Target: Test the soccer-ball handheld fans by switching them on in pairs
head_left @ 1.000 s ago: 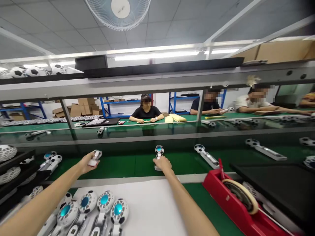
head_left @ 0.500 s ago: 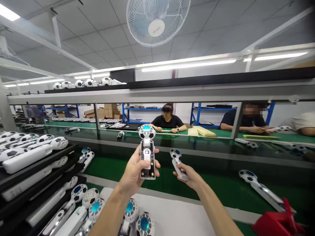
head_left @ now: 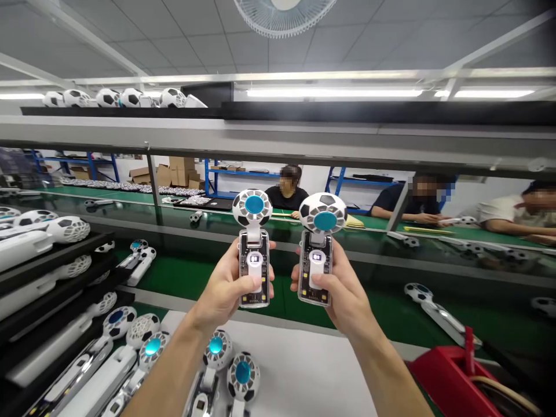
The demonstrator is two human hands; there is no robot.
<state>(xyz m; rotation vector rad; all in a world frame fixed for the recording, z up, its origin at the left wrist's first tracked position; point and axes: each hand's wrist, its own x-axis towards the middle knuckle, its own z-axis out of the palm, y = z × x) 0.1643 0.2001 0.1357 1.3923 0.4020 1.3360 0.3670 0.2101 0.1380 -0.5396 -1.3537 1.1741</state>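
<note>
My left hand (head_left: 226, 289) is closed around the clear handle of a soccer-ball handheld fan (head_left: 254, 208), thumb across its front, and my right hand (head_left: 343, 284) grips a matching fan (head_left: 324, 212) the same way. I hold both upright and side by side, just apart, with their teal centre discs facing me, above the near edge of the green assembly bench (head_left: 382, 295). Below my wrists, a white sheet (head_left: 295, 370) carries more fans lying with their teal discs up, two of them (head_left: 217, 347) (head_left: 242, 373) plainly showing between my arms. To my left, a black tiered rack (head_left: 56, 275) holds rows of white-handled fans with perforated ball-shaped heads, and a few more fans (head_left: 139, 258) sit on the green surface just beyond it. Another fan (head_left: 428, 304) lies on the bench to my right, near a red tape dispenser (head_left: 452, 382) with a tan roll in it. A long metal shelf (head_left: 278, 133) crosses ahead, with white-and-black ball heads (head_left: 130, 98) along its top. Across the line, a person in a black shirt (head_left: 282, 198) sits at the far bench, with two more people (head_left: 408, 202) (head_left: 504, 208) to the right, under a wall fan (head_left: 284, 14) and long ceiling lights (head_left: 334, 92).
</note>
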